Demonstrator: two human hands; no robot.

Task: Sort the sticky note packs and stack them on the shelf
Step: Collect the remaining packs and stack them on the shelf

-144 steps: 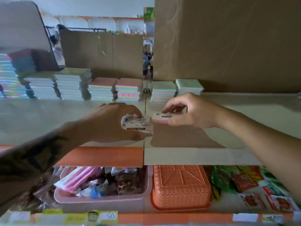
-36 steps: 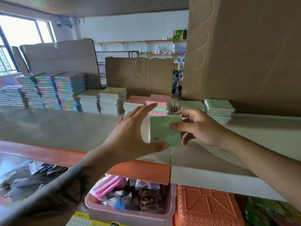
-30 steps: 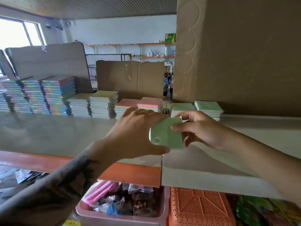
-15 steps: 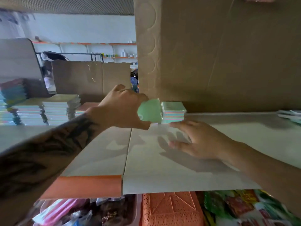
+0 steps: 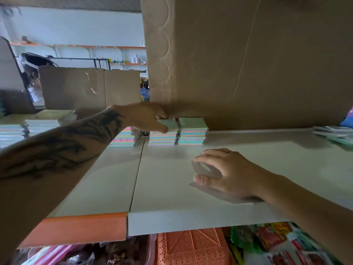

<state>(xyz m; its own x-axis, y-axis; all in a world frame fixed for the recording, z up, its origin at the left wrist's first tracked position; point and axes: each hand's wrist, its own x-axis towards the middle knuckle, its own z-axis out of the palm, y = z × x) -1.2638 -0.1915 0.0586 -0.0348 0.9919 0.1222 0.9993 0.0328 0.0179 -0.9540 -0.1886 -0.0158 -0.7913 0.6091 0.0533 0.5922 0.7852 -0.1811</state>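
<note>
Fingers of left hand [image 5: 145, 116] pinch green pack [image 5: 169, 124] atop stack [image 5: 162, 138]; right hand [image 5: 227, 173] rests loosely curled on shelf [image 5: 172, 197].

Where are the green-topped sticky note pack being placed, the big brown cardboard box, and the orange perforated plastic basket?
green-topped sticky note pack [image 5: 170, 123], head view, visible green top face beside the left hand's thumb.
big brown cardboard box [image 5: 248, 64], head view, front face.
orange perforated plastic basket [image 5: 191, 249], head view, perforated top surface.
</note>
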